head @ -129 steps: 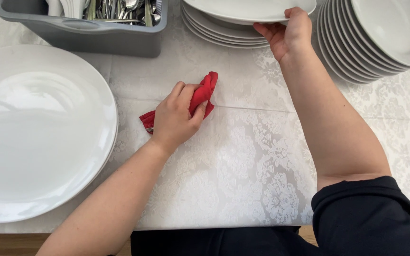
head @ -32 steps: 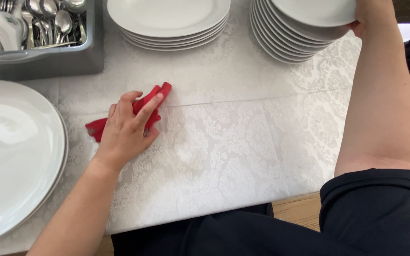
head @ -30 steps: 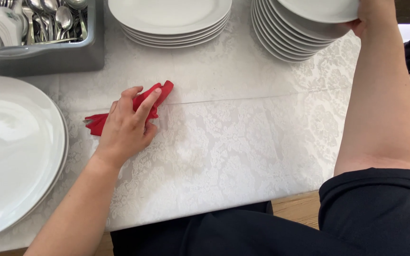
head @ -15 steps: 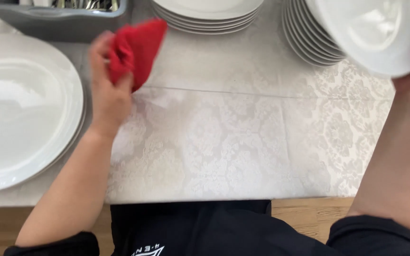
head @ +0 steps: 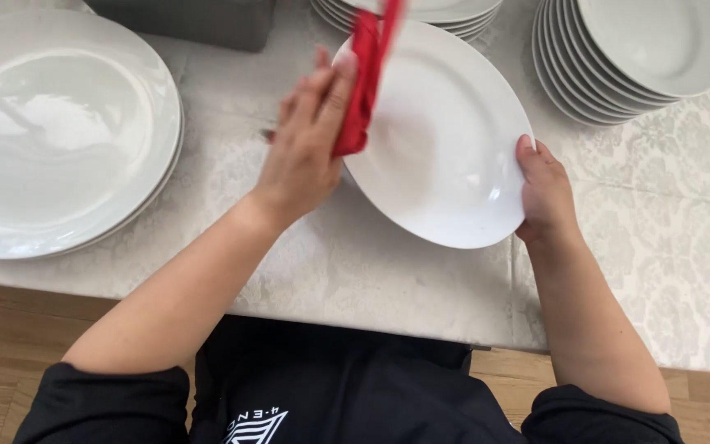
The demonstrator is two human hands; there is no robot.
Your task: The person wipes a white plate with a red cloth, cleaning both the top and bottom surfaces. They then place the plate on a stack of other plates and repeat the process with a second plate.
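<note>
Moved since earlier: both hands have left the table; the red cloth, which lay on the tablecloth under the left hand, is now up against a white plate that the right hand has taken from the stack at the right.
Left hand (head: 306, 156): fingers closed on the red cloth (head: 361, 82), pinching it between thumb and fingers; the cloth is blurred and lies over the plate's upper left rim.
Right hand (head: 546, 193): clamped on the right edge of the white plate (head: 445, 140), thumb on the rim, fingers hidden behind.
Plate held: tilted toward the camera, above the table's front part, between the two hands.
Stack at right (head: 634, 57): deep white plates piled one in another, just beyond the right hand.
Stack at top middle (head: 470, 12): flatter white plates, partly hidden by the held plate.
Large plates at left (head: 51, 131): two or more wide white plates stacked, nothing on them.
Grey tub (head: 191, 20): only its near wall shows; contents out of view.
Table (head: 355, 271): covered by a pale patterned cloth.
</note>
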